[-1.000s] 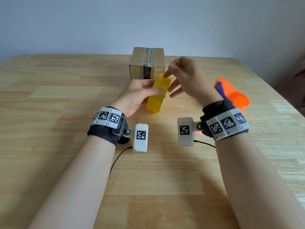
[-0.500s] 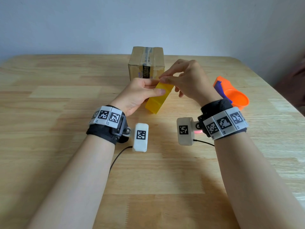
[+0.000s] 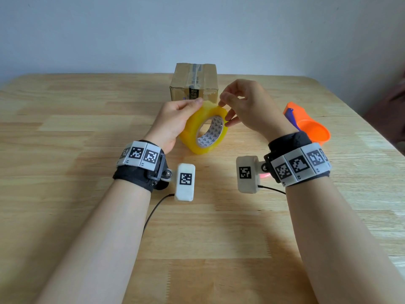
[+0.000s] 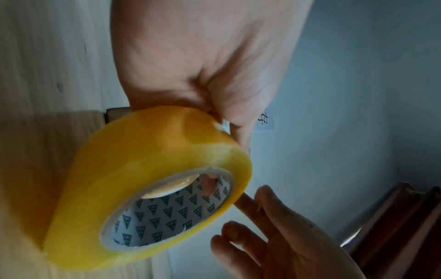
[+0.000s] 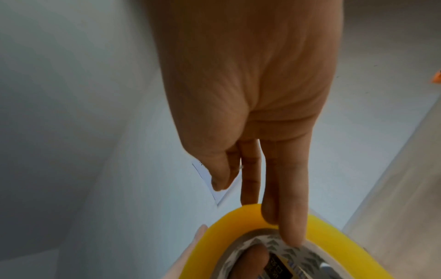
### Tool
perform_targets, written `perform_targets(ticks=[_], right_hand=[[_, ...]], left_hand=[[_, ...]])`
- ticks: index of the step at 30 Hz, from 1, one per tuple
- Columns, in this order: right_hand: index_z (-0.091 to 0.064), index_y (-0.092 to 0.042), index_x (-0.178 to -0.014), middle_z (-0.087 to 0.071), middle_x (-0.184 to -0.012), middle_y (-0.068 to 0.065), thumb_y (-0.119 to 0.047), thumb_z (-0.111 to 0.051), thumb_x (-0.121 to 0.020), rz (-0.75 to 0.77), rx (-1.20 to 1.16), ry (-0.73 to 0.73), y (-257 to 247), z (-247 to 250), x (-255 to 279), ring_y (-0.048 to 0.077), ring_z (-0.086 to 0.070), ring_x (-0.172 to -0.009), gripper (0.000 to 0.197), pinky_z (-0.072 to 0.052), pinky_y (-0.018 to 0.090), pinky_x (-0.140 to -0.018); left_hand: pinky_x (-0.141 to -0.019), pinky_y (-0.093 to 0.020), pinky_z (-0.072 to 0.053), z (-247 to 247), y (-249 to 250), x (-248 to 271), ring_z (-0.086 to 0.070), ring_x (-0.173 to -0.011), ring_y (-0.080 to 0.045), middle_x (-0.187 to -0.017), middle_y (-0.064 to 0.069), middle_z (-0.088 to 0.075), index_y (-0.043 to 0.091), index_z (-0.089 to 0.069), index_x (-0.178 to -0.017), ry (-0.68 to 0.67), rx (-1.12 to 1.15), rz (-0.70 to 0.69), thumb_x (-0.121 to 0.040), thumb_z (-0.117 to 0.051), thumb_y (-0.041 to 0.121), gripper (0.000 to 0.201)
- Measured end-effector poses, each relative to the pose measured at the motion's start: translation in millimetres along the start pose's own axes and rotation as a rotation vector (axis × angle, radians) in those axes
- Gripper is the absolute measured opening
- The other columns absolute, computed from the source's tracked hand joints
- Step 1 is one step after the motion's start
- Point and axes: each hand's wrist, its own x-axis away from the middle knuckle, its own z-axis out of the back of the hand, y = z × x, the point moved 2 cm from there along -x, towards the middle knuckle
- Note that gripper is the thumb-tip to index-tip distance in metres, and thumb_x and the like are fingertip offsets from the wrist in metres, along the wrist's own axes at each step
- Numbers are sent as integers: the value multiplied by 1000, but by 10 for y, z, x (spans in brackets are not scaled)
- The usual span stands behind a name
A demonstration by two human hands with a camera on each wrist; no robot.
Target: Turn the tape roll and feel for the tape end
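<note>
Since half a second earlier, the yellow roll of packing tape (image 3: 202,130) had turned its patterned core toward the head camera, above the wooden table (image 3: 65,132). The left hand (image 3: 173,121) gripped it; the right hand (image 3: 247,106) pinched its upper edge, near the cardboard box (image 3: 194,81).

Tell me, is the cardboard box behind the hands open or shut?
Shut. The flaps of the cardboard box lie flat, with tape running along its top seam and down the front. It stands on the table.
</note>
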Motion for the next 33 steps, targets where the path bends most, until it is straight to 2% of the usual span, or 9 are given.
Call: perform_targets(ticks=[4, 7, 10, 14, 19, 24, 27, 31, 33], right_hand=[[-62, -10, -98, -75, -91, 12, -31, -65, -99, -27, -48, 64, -28, 34, 23, 30, -73, -68, 21, -65, 49, -60], [-64, -13, -109, -71, -101, 6, -33, -73, -93, -13, 2, 82, -11, 27, 26, 28, -74, -73, 27, -65, 46, -59], [-63, -18, -123, -72, -110, -2, -30, -73, -92, -8, 52, 63, 42, 26, 5, 17, -74, -85, 35, -65, 43, -73], [-58, -23, -133, -72, -125, -3, -42, -81, -85, 27, 73, -87, 42, -47, 19, 6, -69, -112, 57, -60, 34, -94], [-64, -24, -126, -78, -109, -11, -32, -87, -80, 104, 68, -50, -24, -33, 27, -1, -72, -103, 52, -59, 31, -94], [-66, -22, -120, -79, -94, -8, -20, -82, -83, 123, 86, 19, -41, 23, 20, 5, -75, -88, 41, -59, 26, -82], [-61, -25, -125, -75, -99, -9, -17, -70, -85, 94, 123, 7, -37, 27, 20, 11, -72, -80, 42, -59, 32, -78], [-53, -23, -133, -65, -108, -3, -15, -69, -84, 142, 184, -80, -63, -27, 42, 27, -65, -86, 52, -55, 39, -81], [-50, -22, -133, -61, -106, -2, -12, -68, -82, 176, 191, -104, -67, -36, 47, 30, -61, -85, 55, -54, 42, -79]], left_hand=[[-103, -41, -56, 13, 10, -8, -70, -114, -27, -117, -11, -76, 10, -74, -124, -31, -2, 23, -98, -67, 31, 33], [-104, -46, -55, 4, 15, -1, -70, -117, -29, -120, -12, -76, 10, -72, -127, -79, 16, 43, -96, -70, 23, 34], [-105, -50, -53, 22, 8, 12, -70, -117, -30, -121, -13, -76, 11, -72, -127, -133, 18, 38, -91, -74, 21, 38], [-104, -48, -54, -12, 11, 45, -72, -116, -27, -121, -11, -77, 15, -73, -126, -141, 6, 5, -95, -70, 18, 32], [-99, -46, -58, -46, 28, 69, -74, -110, -25, -114, -9, -79, 18, -73, -123, -116, 11, 23, -96, -71, 20, 28], [-95, -46, -59, -51, 55, 91, -75, -104, -24, -109, -6, -80, 20, -73, -124, -125, 17, 56, -92, -76, 23, 32], [-83, -40, -60, -54, 96, 113, -77, -95, -18, -101, -1, -82, 27, -74, -117, -191, -10, 79, -87, -79, 21, 31], [-72, -33, -58, -123, 145, 162, -78, -86, -14, -92, 3, -82, 33, -72, -109, -287, -45, 104, -69, -85, 28, 43], [-68, -30, -58, -131, 145, 163, -78, -83, -13, -90, 5, -81, 32, -72, -109, -288, -45, 105, -75, -85, 22, 37]])
